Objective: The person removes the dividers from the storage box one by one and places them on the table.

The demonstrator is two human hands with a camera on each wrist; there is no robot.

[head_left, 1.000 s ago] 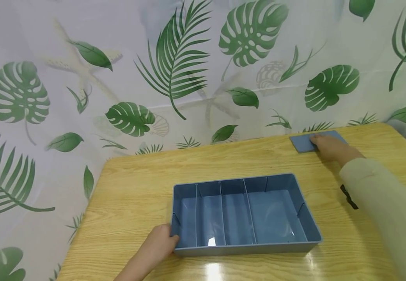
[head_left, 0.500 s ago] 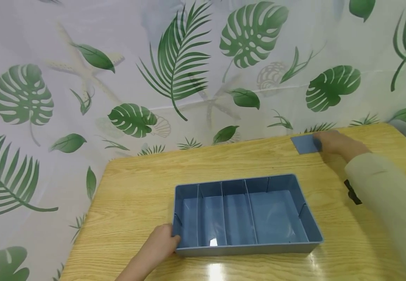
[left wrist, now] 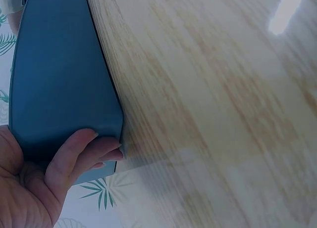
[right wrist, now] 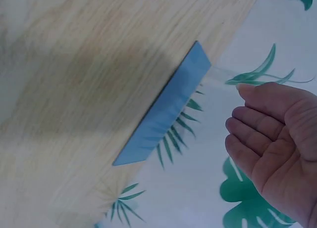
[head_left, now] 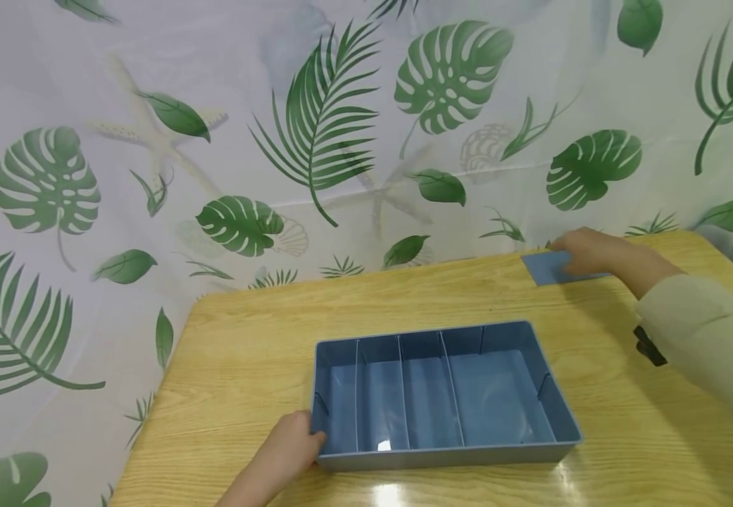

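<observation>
The left-hand grip (head_left: 286, 442) is nearest, curled round the near-left corner of a blue tray (head_left: 499, 394) with 4 compartments on the worktop (head_left: 246, 352). Beyond it, the right-hand grip (head_left: 588, 252) is loosely bent and holds nothing; a flat blue panel (head_left: 543, 269) lies beneath, apart from it, by the far edge before a leaf-printed cloth (head_left: 214, 162).

Tabletop setting, probably in some indoor room: wood-grain table (head_left: 246, 352), leaf-print sheet (head_left: 366, 141) behind

On the counter (head_left: 246, 366), tray (head_left: 431, 401) lower centre; panel (head_left: 542, 269) behind it, right of middle; cloth (head_left: 227, 165) behind, across the top.
</observation>
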